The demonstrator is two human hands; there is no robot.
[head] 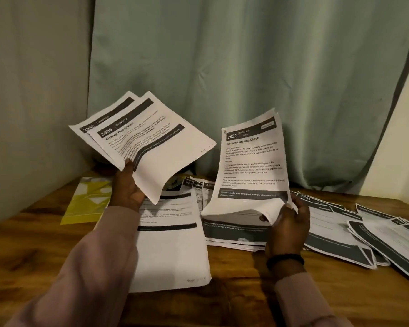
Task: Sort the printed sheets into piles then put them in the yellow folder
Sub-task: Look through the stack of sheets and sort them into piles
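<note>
White sheets (250,166) with black bands, yellow folder (85,201) with white shapes, green curtain (246,55).

Both arms reach forward, left grip (128,185) raised and clenched, right grip (286,223) lower, pinching.

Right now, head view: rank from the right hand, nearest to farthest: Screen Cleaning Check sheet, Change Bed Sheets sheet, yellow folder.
1. Screen Cleaning Check sheet: pinched by the right hand at its bottom edge.
2. Change Bed Sheets sheet: raised, left of centre, in the left hand.
3. yellow folder: flat, far left of table.
</note>
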